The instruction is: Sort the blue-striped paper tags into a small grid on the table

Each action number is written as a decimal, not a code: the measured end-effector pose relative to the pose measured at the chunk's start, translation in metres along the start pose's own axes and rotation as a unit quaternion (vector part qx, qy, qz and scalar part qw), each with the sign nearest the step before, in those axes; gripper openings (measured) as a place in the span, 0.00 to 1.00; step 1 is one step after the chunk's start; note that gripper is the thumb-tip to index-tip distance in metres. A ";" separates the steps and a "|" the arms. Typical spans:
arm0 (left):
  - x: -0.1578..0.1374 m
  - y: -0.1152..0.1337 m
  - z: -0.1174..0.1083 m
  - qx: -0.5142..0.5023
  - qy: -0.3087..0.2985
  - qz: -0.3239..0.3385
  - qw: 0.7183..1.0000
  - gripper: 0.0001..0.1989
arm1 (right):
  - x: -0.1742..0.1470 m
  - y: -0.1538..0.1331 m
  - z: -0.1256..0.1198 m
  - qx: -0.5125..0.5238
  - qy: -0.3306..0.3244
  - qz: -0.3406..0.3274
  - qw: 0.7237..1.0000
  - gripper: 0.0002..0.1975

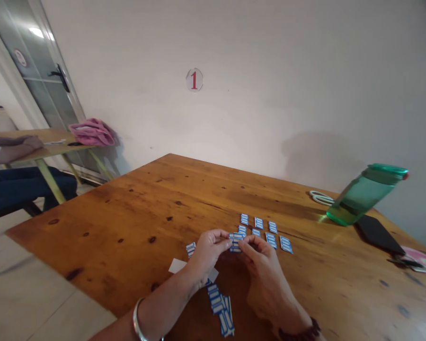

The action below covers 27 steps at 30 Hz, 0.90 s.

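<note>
Between my two hands are small blue-and-white printed cards (235,242), held up above the table; whether they are two or more cannot be told. My left hand (206,255) pinches their left side between thumb and fingers. On their right side, the thumb and fingers of my right hand (264,259) are closed. Just beyond my hands lie two short rows of similar little cards (259,223). Below my left wrist a loose, overlapping heap of blue-and-white cards (218,303) is spread. Beside my left hand rest another such card (190,249) and a plain white slip (177,266), partly covered by my arm.
On the wooden table (145,199), a tilted green bottle (367,196) stands at right near a coiled white cable (321,197), a dark flat case (379,234) and scissors (408,263). At left, a person's arms (17,147) rest on another table with a pink cloth (92,131).
</note>
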<state>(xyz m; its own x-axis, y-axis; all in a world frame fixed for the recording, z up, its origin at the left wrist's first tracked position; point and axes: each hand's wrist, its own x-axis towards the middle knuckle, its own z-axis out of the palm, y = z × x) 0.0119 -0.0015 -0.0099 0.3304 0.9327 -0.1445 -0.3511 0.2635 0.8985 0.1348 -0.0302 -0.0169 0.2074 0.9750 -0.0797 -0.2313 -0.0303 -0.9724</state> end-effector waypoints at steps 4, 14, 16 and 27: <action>-0.001 0.000 0.000 0.009 0.003 0.006 1.000 0.09 | 0.002 0.004 0.000 -0.025 -0.002 -0.008 1.000 0.14; 0.000 -0.002 0.001 0.020 0.001 0.006 1.000 0.11 | 0.000 0.003 0.002 -0.062 0.019 -0.047 0.997 0.15; 0.000 -0.003 0.001 0.023 -0.004 0.007 1.000 0.11 | -0.001 0.003 0.002 -0.067 0.026 -0.053 0.996 0.15; -0.001 -0.002 0.001 0.013 -0.003 -0.003 1.000 0.09 | -0.003 0.003 0.006 -0.064 0.035 -0.049 0.996 0.13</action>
<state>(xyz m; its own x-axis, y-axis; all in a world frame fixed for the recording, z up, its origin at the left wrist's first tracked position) 0.0132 -0.0036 -0.0115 0.3369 0.9299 -0.1477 -0.3266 0.2625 0.9080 0.1281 -0.0320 -0.0183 0.2896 0.9571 0.0069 -0.0842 0.0327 -0.9959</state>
